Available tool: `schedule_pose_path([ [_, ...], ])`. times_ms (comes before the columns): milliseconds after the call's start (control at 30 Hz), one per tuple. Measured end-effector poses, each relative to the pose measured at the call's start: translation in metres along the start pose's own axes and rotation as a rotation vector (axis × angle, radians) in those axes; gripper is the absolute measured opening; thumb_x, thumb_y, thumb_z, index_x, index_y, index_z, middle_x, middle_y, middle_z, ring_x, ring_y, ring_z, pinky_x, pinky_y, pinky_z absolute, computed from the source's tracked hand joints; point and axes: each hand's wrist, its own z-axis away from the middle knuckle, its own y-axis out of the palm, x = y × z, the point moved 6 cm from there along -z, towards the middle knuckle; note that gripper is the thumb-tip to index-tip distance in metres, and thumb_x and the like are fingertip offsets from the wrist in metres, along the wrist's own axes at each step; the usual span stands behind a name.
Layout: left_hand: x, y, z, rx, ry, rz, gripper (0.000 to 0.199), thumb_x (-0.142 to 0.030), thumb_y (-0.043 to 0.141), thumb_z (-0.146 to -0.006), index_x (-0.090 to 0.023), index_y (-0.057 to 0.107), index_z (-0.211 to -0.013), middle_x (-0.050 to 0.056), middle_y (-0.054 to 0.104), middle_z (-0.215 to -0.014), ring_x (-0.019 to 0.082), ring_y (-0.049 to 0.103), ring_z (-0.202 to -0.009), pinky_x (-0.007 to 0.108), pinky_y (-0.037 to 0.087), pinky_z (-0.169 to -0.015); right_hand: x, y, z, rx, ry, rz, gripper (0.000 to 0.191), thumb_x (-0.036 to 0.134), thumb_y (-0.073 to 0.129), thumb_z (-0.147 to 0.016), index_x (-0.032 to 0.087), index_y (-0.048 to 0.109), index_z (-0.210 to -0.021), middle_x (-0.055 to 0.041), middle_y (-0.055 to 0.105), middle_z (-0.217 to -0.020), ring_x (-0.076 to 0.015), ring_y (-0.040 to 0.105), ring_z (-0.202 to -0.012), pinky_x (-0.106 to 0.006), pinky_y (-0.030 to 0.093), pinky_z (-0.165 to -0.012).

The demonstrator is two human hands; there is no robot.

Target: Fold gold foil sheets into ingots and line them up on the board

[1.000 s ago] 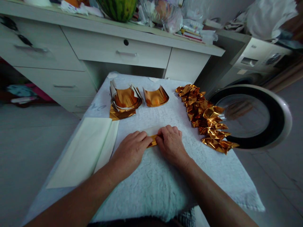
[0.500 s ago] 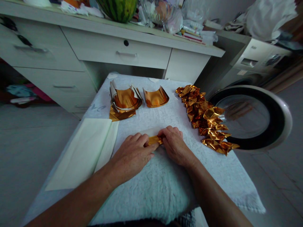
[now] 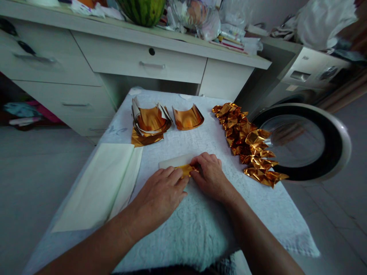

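Foil strip (image 3: 184,170), long axis crosswise, right hand (image 3: 212,177) pinching, left hand (image 3: 160,194) touching, its grip unclear

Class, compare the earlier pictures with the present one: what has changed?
The left hand has drawn back slightly toward the person, uncovering more of the white paper. The right hand has barely moved, at the right end of the gold strip. The curved gold sheets and folded gold pieces stayed put.
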Motion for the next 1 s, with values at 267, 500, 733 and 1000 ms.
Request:
schedule_pose_path([
  [267,-0.010,-0.001,0.007,0.029,-0.059,-0.114,0.018,-0.009,0.055,-0.088,-0.013,0.070,-0.096,0.010,0.067,-0.089,0.027,0.063,-0.086,0.041,0.052,-0.071,0.001,0.005,0.000,-0.064,0.027,0.048,0.014,0.032,0.062,-0.084,0.022,0.062,-0.095,-0.0044,0.059,-0.097,-0.0241,0.048,-0.094,-0.038,0.032,-0.081],
  [500,-0.013,-0.004,0.022,0.067,-0.159,-0.199,0.021,-0.007,0.053,-0.086,-0.012,0.073,-0.092,0.012,0.067,-0.083,0.029,0.064,-0.078,0.045,0.052,-0.068,0.007,0.006,0.000,-0.097,0.048,0.083,0.027,0.046,0.064,-0.083,0.022,0.060,-0.093,-0.0055,0.059,-0.096,-0.0256,0.048,-0.093,-0.040,0.032,-0.081],
  [733,-0.008,-0.011,0.027,0.025,-0.153,-0.236,0.018,-0.008,0.055,-0.086,-0.013,0.072,-0.087,0.011,0.066,-0.081,0.029,0.063,-0.077,0.046,0.054,-0.070,0.009,0.008,0.001,-0.129,0.074,0.130,0.039,0.057,0.065,-0.078,0.021,0.059,-0.092,-0.0071,0.058,-0.096,-0.0272,0.048,-0.093,-0.040,0.033,-0.080],
  [1000,-0.003,0.004,0.031,-0.296,0.012,-0.244,0.036,-0.006,0.039,-0.090,-0.002,0.062,-0.117,0.023,0.066,-0.121,0.032,0.064,-0.110,0.049,0.053,-0.095,0.011,0.009,0.000,-0.156,0.070,0.154,0.043,0.062,0.059,-0.080,0.021,0.058,-0.091,-0.0076,0.058,-0.095,-0.0274,0.048,-0.092,-0.041,0.034,-0.080],
])
